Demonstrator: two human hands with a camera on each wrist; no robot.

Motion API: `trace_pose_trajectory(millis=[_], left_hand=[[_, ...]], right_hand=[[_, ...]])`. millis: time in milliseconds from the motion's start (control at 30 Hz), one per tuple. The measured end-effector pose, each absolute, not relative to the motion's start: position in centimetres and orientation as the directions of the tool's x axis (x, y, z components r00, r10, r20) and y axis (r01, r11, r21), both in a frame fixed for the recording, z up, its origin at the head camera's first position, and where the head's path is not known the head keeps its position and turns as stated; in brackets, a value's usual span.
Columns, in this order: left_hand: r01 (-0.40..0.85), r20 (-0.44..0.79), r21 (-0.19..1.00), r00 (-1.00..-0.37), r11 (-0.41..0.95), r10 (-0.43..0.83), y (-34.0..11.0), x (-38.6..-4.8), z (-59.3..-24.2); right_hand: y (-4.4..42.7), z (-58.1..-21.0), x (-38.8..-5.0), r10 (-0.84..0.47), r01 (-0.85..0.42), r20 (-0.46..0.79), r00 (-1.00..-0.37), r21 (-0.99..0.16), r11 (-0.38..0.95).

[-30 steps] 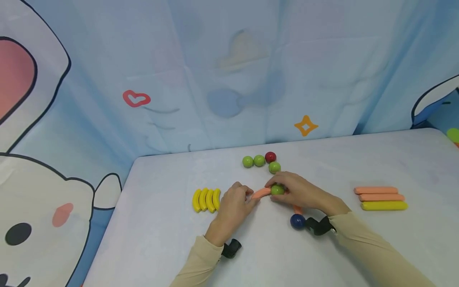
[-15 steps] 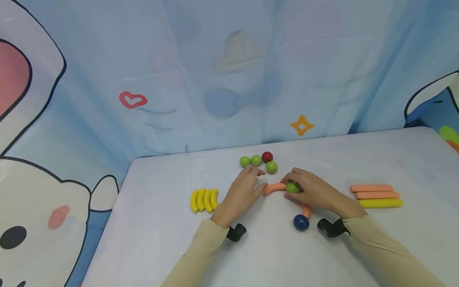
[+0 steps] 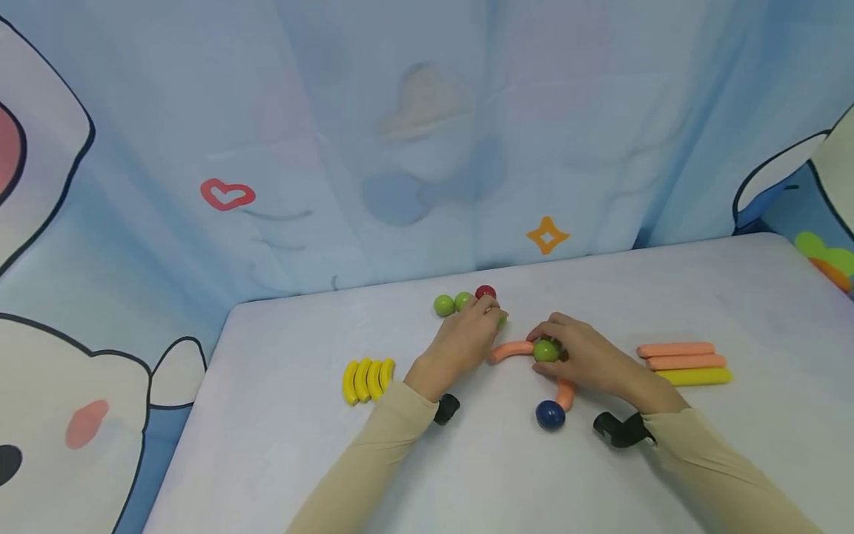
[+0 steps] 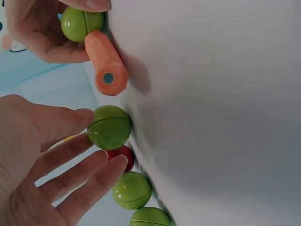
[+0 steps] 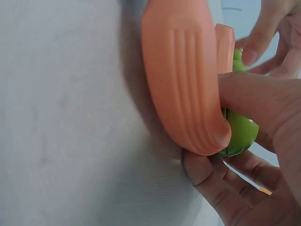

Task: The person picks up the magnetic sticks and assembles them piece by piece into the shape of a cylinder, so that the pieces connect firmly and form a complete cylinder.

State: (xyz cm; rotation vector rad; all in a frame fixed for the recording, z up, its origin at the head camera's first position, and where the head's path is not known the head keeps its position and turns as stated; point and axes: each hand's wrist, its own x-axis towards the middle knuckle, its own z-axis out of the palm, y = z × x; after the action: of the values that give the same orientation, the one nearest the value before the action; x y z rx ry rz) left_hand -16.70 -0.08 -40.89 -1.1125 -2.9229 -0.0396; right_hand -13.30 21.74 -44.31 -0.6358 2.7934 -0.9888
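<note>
Fingers (image 4: 75,175) loosely spread, the left hand (image 3: 460,341) is at a glossy plastic-looking green ball (image 4: 109,127) on the white table (image 3: 240,445), probably light, stiff and slippery, best pinched across its middle, while the right hand (image 3: 587,360) pinches a matching green ball (image 3: 545,351) touching curved orange sticks (image 3: 511,348).

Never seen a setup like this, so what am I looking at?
No machine, just a person working bare-handed. A head-worn camera took the wide pictures; the black wrist cameras took the close-ups. The right hand has its grip around a green ball, with two curved orange pieces beside it. The left hand reaches another green ball; its hold is unclear. Also on the table: two more green balls, a red ball, a blue ball, four yellow curved pieces and three straight sticks.
</note>
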Motion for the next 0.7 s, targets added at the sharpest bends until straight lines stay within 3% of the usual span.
trace_pose_trajectory(millis=[233, 433, 700], left_hand=[[0.608, 0.073, 0.045, -0.793, 0.793, 0.604, -0.7, -16.4, -41.3], [0.565, 0.019, 0.071, -0.825, 0.822, 0.565, -1.3, -16.0, -41.9], [0.410, -0.028, 0.340, -0.895, 0.846, 0.445, -3.6, -14.5, -42.0]], right_hand=[[21.7, -44.4, -13.3, -0.411, -0.339, 0.035, -0.911, -0.631, 0.698], [21.5, -44.7, -13.2, -0.414, -0.335, 0.028, -0.910, -0.639, 0.693], [21.5, -44.6, -13.1, -0.393, -0.331, 0.041, -0.918, -0.623, 0.709]])
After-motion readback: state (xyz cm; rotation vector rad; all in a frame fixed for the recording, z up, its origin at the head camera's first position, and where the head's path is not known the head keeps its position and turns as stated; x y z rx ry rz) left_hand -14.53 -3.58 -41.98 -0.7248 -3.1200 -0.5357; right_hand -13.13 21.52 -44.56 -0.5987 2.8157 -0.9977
